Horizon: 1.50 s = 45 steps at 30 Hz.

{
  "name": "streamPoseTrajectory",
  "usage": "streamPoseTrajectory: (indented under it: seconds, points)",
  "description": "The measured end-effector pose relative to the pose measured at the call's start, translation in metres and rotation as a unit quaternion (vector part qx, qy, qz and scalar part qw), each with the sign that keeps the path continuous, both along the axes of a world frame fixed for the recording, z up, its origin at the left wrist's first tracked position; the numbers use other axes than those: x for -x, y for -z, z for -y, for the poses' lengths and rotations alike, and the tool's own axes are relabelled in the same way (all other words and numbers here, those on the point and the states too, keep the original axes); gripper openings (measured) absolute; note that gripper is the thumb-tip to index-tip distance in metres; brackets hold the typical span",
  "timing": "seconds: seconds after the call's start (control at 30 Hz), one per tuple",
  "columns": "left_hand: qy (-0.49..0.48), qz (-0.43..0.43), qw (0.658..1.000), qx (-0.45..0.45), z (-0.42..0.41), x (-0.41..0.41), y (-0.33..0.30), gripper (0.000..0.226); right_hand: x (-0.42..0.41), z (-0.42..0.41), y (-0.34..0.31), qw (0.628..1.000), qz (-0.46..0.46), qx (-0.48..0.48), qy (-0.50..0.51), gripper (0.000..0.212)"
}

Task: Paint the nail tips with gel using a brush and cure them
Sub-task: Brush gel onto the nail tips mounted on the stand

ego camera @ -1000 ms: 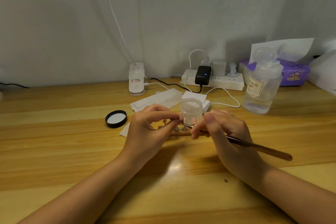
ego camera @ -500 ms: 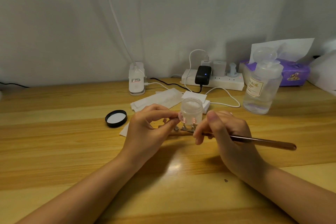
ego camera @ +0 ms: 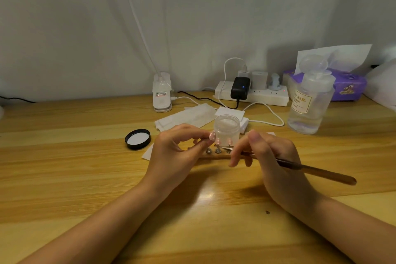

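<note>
A wooden strip holder (ego camera: 214,156) lies on the table with small metal stands carrying pink nail tips (ego camera: 218,140). My left hand (ego camera: 177,152) pinches the leftmost nail tip (ego camera: 212,135) by its stand. My right hand (ego camera: 270,156) grips a brown-handled brush (ego camera: 317,171), its tip pointing left at the nail tips. An open clear gel jar (ego camera: 227,127) stands just behind the holder. Its black lid (ego camera: 137,139) lies upside down to the left.
A white clip lamp base (ego camera: 162,94) and a power strip with plugs (ego camera: 252,92) stand at the back. A clear pump bottle (ego camera: 310,100) and purple tissue box (ego camera: 347,88) are at the right. White wipes (ego camera: 186,117) lie behind the jar.
My right hand has shifted a little with the brush, whose handle end rose and then dropped again. My left hand keeps its pinch on the nail tip stand.
</note>
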State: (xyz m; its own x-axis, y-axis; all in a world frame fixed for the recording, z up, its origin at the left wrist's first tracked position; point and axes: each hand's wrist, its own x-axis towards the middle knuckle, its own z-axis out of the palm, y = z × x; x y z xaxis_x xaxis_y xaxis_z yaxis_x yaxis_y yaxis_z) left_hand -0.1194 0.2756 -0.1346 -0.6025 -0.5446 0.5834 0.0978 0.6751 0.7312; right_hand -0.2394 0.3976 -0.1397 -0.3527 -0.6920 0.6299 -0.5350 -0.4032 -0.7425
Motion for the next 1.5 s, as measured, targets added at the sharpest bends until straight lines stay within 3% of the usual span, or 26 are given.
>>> streamPoseTrajectory:
  seconds: [0.13,0.43,0.67,0.77,0.93,1.1,1.3,1.5]
  points:
    - [-0.001,0.001,1.000,-0.003,0.0001,-0.0003,0.0009,0.017,0.0017,0.0039,-0.0013,0.999,-0.015,-0.009,0.035,0.037]
    - [-0.005,0.001,1.000,0.004,0.0005,0.0000,0.0006,0.016,-0.0005,0.0003,0.0015,0.998,-0.043,0.011,-0.037,0.044]
    - [-0.003,-0.003,1.000,-0.007,-0.0008,-0.0005,-0.0009,0.017,0.0005,0.0049,-0.0027,0.998,-0.033,0.002,0.053,0.014]
    - [-0.009,0.004,1.000,0.007,-0.0002,-0.0001,-0.0008,0.019,0.0009,0.0050,-0.0021,0.992,-0.112,0.011,0.056,0.016]
    - [-0.013,-0.005,1.000,-0.003,-0.0016,-0.0009,-0.0019,0.018,-0.0013,0.0046,-0.0011,0.987,-0.152,0.014,0.054,0.028]
    - [-0.024,0.006,1.000,-0.004,-0.0016,-0.0006,-0.0015,0.016,0.0021,0.0011,0.0024,0.985,-0.165,0.033,0.033,0.057]
    - [-0.026,0.003,1.000,0.003,-0.0021,-0.0003,-0.0019,0.020,0.0007,0.0059,0.0003,0.985,-0.146,0.027,0.088,0.032]
    - [-0.030,0.001,1.000,-0.001,-0.0020,-0.0003,-0.0022,0.021,0.0024,0.0059,0.0045,0.980,-0.183,0.037,0.072,0.056]
